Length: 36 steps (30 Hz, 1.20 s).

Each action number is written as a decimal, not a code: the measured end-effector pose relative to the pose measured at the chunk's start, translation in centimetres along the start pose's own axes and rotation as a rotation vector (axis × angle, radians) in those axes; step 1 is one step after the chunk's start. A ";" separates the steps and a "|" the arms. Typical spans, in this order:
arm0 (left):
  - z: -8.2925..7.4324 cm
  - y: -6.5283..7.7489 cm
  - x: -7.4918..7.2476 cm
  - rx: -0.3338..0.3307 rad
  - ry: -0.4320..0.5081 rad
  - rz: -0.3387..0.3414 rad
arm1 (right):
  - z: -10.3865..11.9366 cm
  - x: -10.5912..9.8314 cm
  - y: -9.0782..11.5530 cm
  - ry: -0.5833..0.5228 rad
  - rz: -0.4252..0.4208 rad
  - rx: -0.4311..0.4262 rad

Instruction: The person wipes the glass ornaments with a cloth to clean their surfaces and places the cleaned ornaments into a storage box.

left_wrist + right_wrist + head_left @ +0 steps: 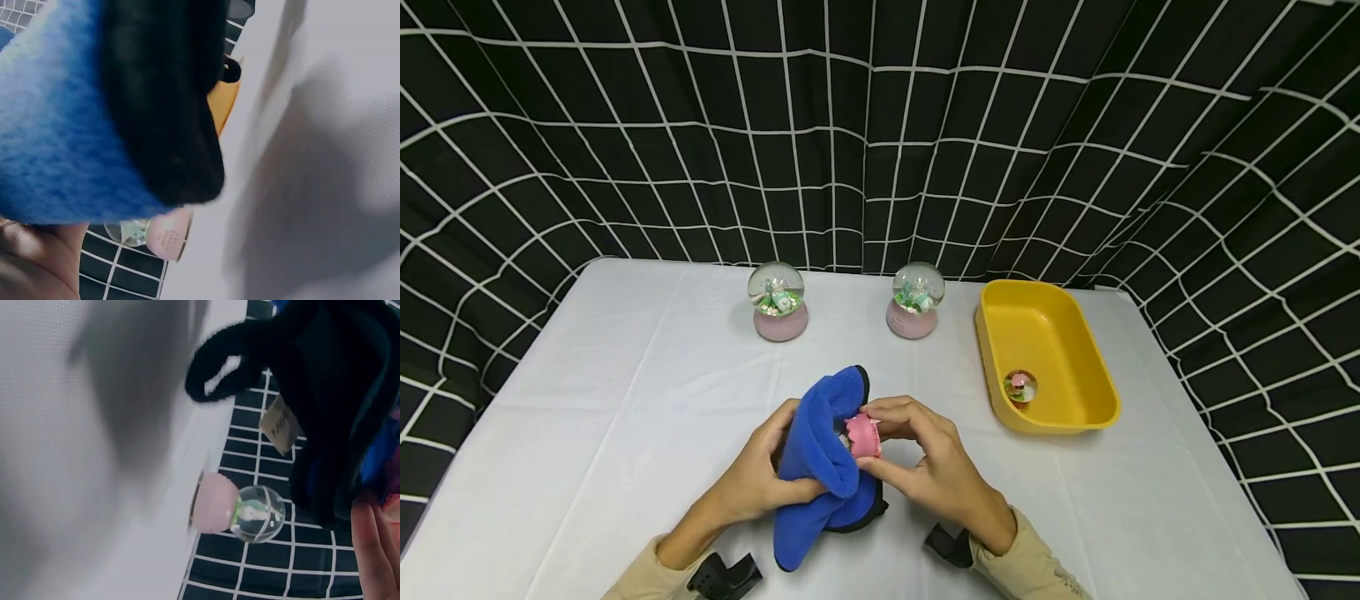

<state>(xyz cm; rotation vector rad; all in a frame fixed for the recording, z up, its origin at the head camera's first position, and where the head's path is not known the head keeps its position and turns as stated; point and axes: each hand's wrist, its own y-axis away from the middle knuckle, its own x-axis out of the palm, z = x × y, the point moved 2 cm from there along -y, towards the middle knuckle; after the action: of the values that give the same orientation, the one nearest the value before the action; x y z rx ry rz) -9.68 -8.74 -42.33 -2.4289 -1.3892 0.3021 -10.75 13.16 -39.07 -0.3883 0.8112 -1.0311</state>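
Observation:
In the head view my left hand [767, 467] grips a blue cloth [820, 442] with a black edge, bunched up above the white table. The thumb lies over the front of the cloth and the other fingers go behind it. My right hand [932, 458] pinches a small pink piece [864, 436] with a scalloped edge between thumb and fingers. Its left end goes into the folds, where the rest is hidden. The left wrist view shows the fleecy cloth [62, 125] close up. In the right wrist view a black loop [212, 369] and a pale tag [282, 425] hang from the cloth.
Two snow globes with pink bases stand toward the back, one at left [780, 308] and one in the middle [914, 304]. At right is a yellow tub [1075, 358] holding a small clear ball [1020, 387] with pink and green inside. A black gridded curtain [865, 125] encloses the table.

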 end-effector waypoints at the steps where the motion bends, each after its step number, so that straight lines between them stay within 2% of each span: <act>1: 0.0 0.0 0.0 0.000 -0.010 -0.012 | 0.0 0.0 0.0 0.002 -0.006 0.003; 5: 0.0 0.2 0.1 0.041 -0.090 -0.073 | -0.1 0.1 0.2 0.028 -0.030 0.033; 10: -0.1 0.3 0.4 0.067 -0.207 -0.149 | -0.2 0.3 0.5 0.037 -0.007 0.155; 16: -0.3 0.3 0.9 0.103 -0.261 -0.126 | -0.3 0.3 0.7 0.031 0.033 0.236; 23: -0.5 0.0 0.3 0.178 -0.398 -0.146 | -0.4 0.4 0.6 -0.018 0.032 0.232; 28: -0.4 0.0 0.1 0.067 -0.371 -0.133 | -0.5 0.4 0.5 -0.053 -0.007 0.220; 30: -0.3 0.0 0.2 0.021 -0.339 -0.116 | -0.5 0.3 0.4 -0.036 -0.020 0.175; 34: -0.3 0.1 0.3 -0.020 -0.291 -0.100 | -0.7 0.1 0.2 -0.007 -0.019 0.086; 36: -0.3 0.1 0.3 -0.016 -0.279 -0.091 | -0.7 0.0 0.1 -0.006 -0.002 0.057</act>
<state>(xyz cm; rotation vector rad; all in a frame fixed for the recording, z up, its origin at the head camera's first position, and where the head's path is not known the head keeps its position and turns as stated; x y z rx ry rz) -9.36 -8.60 -42.07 -2.3974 -1.6152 0.6293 -11.22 13.27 -39.64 -0.3437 0.7751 -1.0523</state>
